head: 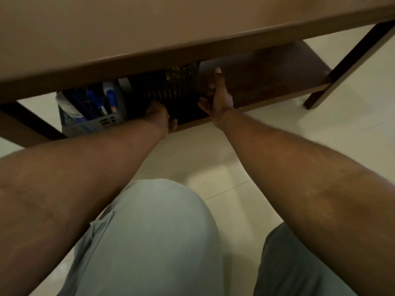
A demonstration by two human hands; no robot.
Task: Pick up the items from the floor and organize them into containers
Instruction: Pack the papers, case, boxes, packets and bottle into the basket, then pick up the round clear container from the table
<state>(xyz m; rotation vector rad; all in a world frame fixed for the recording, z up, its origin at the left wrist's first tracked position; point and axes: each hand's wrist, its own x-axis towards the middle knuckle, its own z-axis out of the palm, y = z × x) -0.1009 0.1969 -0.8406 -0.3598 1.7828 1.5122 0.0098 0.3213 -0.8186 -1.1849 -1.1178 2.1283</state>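
Holding: left grip [159, 113] and right grip [218, 97] closed on opposite sides of black slatted plastic basket [168, 90].
Place: brown wooden shelf [277, 82], centre frame.
Reason: probably two-sided for level sliding.

The tabletop [192, 28] leaves a low gap over the shelf [277, 82]. A black basket [171, 88] and grey basket [94, 122] block the left; the right is open.
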